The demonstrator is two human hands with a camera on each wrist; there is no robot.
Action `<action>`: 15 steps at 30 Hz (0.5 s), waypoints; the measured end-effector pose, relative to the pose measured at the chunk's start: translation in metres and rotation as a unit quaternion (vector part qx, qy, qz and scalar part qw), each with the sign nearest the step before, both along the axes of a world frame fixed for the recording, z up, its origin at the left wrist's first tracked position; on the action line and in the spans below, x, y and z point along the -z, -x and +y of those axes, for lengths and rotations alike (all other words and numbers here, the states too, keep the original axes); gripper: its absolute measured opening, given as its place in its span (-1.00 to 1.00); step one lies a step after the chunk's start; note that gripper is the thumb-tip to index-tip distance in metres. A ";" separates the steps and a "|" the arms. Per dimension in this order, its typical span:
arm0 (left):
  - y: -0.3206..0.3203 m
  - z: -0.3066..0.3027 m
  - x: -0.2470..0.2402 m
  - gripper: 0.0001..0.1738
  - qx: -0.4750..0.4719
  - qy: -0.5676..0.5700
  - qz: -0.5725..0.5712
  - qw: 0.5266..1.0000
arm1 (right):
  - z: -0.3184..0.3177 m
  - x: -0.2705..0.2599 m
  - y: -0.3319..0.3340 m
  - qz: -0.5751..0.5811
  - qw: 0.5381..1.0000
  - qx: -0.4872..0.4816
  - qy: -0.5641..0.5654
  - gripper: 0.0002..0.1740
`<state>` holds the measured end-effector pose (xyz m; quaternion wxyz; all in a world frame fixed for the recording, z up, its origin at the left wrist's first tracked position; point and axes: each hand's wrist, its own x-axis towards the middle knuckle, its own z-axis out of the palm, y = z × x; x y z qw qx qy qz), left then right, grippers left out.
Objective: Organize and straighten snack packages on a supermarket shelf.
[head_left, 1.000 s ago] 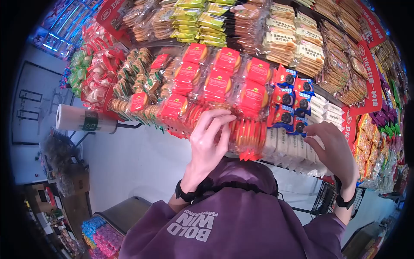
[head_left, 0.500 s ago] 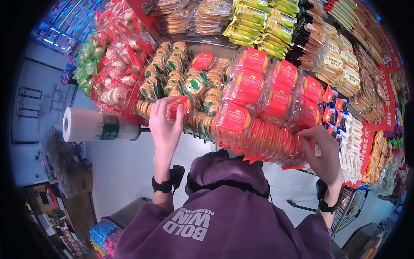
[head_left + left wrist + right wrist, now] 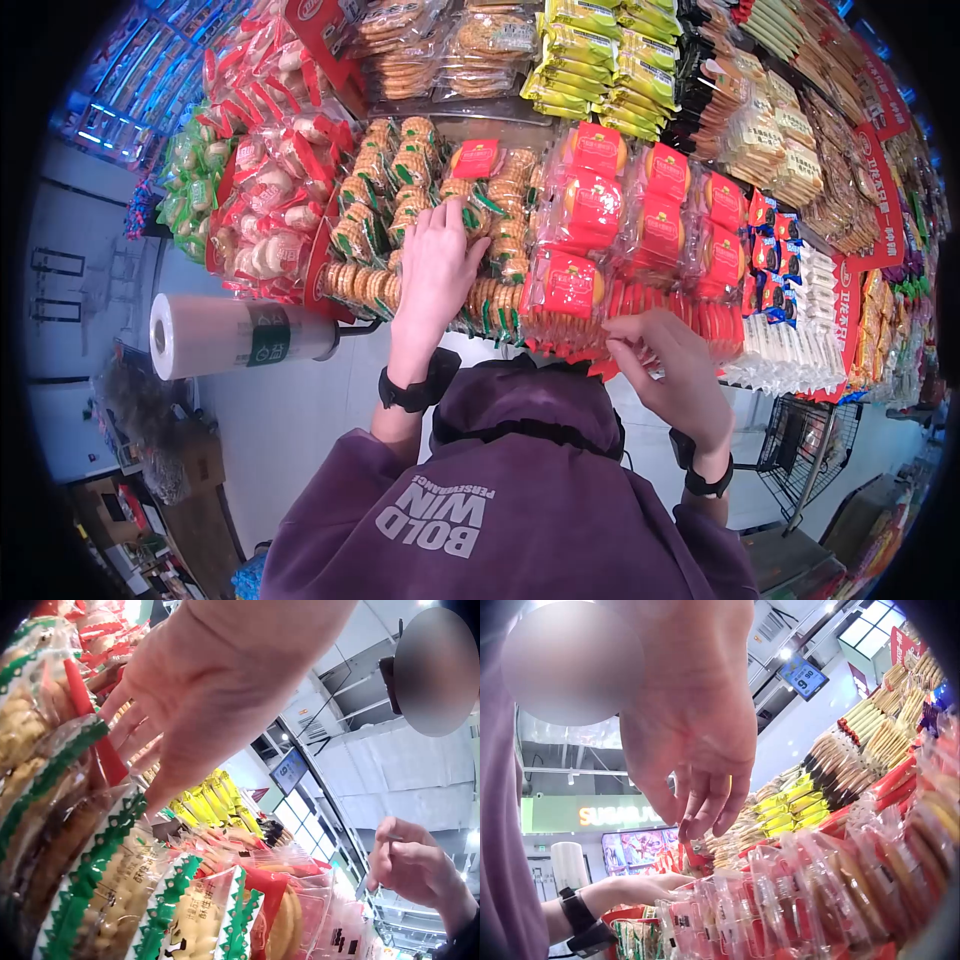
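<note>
My left hand (image 3: 438,270) lies over the section of round biscuits in green-trimmed clear packs (image 3: 375,190). Its fingers reach toward the packs behind the front row and hide what is beneath the palm. In the left wrist view, the fingers extend past green-edged biscuit packs (image 3: 169,900) and a red strip (image 3: 109,754). A red-labelled pack (image 3: 475,158) lies just beyond the fingertips. Loosely bent, my right hand (image 3: 672,370) hovers at the front row of red-labelled cookie packs (image 3: 565,285), thumb apart from the fingers. Nothing shows within it in the right wrist view (image 3: 697,742).
White-and-red packs (image 3: 270,215) fill the section to the left. A roll of plastic bags (image 3: 245,335) sticks out at the front left. Yellow packs (image 3: 600,65) stand at the back, white packs (image 3: 800,345) to the right. A wire cart (image 3: 805,450) stands lower right.
The view has swung left along the display. My left hand went from the red packs to the green-trimmed biscuits, then further back over them. My right hand moved left along the front row.
</note>
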<state>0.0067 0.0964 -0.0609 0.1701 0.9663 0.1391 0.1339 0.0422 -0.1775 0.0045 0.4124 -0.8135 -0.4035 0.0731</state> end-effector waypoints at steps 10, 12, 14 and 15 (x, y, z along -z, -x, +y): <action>0.005 0.000 -0.020 -0.38 0.016 0.081 -0.158 0.984 | 0.035 -0.003 0.011 0.055 0.992 0.023 -0.110 -0.70; 0.012 -0.011 -0.036 -0.34 -0.001 0.165 -0.182 0.969 | 0.047 0.006 0.010 0.079 0.985 0.051 -0.146 -0.70; 0.019 -0.020 -0.042 -0.27 0.031 0.188 -0.221 0.957 | 0.058 0.011 0.009 0.135 0.976 0.075 -0.157 -0.64; 0.023 -0.028 -0.046 -0.26 0.042 0.193 -0.233 0.952 | 0.065 0.014 0.010 0.164 0.966 0.087 -0.178 -0.62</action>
